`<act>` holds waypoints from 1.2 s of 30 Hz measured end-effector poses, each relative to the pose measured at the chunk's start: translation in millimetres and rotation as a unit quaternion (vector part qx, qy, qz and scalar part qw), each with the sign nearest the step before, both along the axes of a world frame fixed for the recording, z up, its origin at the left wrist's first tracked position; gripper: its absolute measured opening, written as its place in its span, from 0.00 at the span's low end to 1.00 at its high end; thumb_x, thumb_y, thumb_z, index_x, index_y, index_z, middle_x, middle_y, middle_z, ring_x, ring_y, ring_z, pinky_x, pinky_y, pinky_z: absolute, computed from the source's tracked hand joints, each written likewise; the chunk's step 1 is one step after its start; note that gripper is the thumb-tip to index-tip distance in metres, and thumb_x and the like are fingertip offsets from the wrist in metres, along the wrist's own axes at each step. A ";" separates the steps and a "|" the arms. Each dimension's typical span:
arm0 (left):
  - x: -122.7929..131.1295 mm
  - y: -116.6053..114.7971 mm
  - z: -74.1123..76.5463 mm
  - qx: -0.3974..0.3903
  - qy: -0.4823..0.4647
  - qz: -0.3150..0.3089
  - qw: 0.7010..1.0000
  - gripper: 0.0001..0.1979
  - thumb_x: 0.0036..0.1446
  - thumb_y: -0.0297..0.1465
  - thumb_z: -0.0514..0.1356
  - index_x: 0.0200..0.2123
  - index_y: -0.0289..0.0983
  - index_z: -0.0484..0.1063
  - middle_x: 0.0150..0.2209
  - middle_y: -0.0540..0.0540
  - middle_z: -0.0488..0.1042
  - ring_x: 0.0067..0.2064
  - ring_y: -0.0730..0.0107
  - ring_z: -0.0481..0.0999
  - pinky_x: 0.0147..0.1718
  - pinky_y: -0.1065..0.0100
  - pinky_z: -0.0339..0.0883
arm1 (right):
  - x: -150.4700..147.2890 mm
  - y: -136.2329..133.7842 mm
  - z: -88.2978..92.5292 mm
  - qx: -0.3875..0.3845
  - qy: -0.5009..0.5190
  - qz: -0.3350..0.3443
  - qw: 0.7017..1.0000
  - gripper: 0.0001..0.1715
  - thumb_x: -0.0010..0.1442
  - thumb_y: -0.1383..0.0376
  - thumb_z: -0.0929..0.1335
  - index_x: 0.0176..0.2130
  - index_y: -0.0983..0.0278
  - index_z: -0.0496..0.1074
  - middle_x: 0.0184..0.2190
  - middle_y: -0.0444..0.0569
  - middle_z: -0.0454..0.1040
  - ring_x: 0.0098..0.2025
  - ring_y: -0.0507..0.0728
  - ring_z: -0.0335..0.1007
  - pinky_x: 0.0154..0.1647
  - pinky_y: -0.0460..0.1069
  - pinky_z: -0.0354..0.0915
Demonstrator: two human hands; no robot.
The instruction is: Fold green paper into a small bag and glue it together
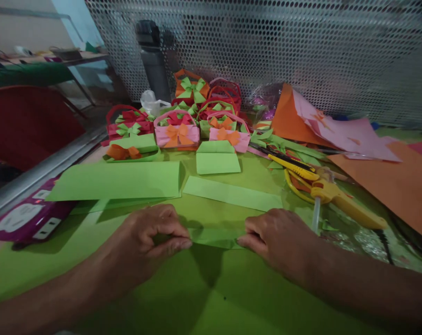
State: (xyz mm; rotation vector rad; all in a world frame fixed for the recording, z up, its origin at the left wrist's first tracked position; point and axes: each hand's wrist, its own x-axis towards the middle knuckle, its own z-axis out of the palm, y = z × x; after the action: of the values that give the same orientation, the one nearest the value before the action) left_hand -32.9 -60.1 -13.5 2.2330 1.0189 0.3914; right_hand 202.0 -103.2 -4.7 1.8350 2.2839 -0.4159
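Between my two hands stretches a short green paper strip [216, 237], just above the green work surface. My left hand [158, 232] pinches its left end between thumb and fingers. The right end is pinched the same way by my right hand [277, 237]. Just beyond lies a longer, paler green paper strip [232, 193], flat and slightly slanted. A folded green paper sheet [116, 180] rests behind my left hand. Farther back stands a small folded green paper piece [218, 158], and left of it a green one with an orange bow [123, 152].
Several paper baskets with bows [178, 134] stand at the back before a perforated metal panel [267, 46]. A dark bottle [155, 65] is behind them. On the right are a yellow glue gun [350, 207], a yellow cutter [294, 167] and orange sheets [388, 181]. A purple power strip [33, 214] lies left.
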 end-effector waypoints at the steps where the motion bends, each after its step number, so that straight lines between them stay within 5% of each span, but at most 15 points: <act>1: -0.3 -0.9 1.1 -0.016 -0.001 0.010 1.000 0.10 0.55 0.34 0.57 0.25 0.39 0.75 0.23 0.52 0.67 0.25 0.74 0.67 0.25 0.71 0.57 | 0.2 -0.5 -1.0 0.002 -0.001 0.002 1.000 0.14 0.57 0.61 0.66 0.22 0.64 0.70 0.17 0.45 0.68 0.21 0.51 0.58 0.21 0.48 0.40; 11: 2.3 -2.1 8.4 -0.014 0.121 0.031 0.992 0.09 0.51 0.28 0.57 0.21 0.37 0.72 0.23 0.53 0.65 0.26 0.74 0.66 0.26 0.72 0.57 | 2.0 -2.7 -5.1 0.015 0.004 -0.004 1.000 0.13 0.56 0.60 0.66 0.23 0.63 0.71 0.18 0.45 0.70 0.21 0.52 0.62 0.21 0.48 0.41; 16: 2.6 -2.0 8.5 -0.031 0.118 0.022 0.992 0.14 0.56 0.32 0.52 0.20 0.36 0.66 0.22 0.54 0.62 0.24 0.76 0.64 0.24 0.73 0.56 | 2.1 -2.7 -6.4 0.016 0.004 -0.005 1.000 0.12 0.56 0.62 0.65 0.24 0.63 0.71 0.19 0.46 0.71 0.22 0.53 0.64 0.21 0.48 0.42; 22: 3.0 -7.9 8.3 -0.044 0.077 0.062 0.994 0.10 0.54 0.30 0.52 0.22 0.36 0.66 0.24 0.53 0.65 0.26 0.74 0.65 0.26 0.71 0.58 | 2.1 -4.0 -5.6 0.010 0.008 -0.010 1.000 0.13 0.56 0.61 0.65 0.22 0.63 0.69 0.17 0.44 0.68 0.21 0.52 0.61 0.21 0.47 0.43; 36: 2.7 -12.2 -1.1 0.079 0.135 0.031 0.987 0.09 0.53 0.30 0.53 0.21 0.37 0.63 0.26 0.50 0.67 0.31 0.68 0.65 0.32 0.64 0.56 | 3.8 -5.1 -10.4 0.024 0.007 -0.015 1.000 0.13 0.57 0.61 0.65 0.23 0.62 0.69 0.19 0.45 0.71 0.22 0.53 0.64 0.21 0.47 0.43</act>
State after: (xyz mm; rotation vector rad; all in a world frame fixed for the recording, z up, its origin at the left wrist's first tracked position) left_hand -30.2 -72.3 -14.6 2.4488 1.2365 0.2032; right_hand 205.8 -108.3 -15.1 1.8973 2.2973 -0.3819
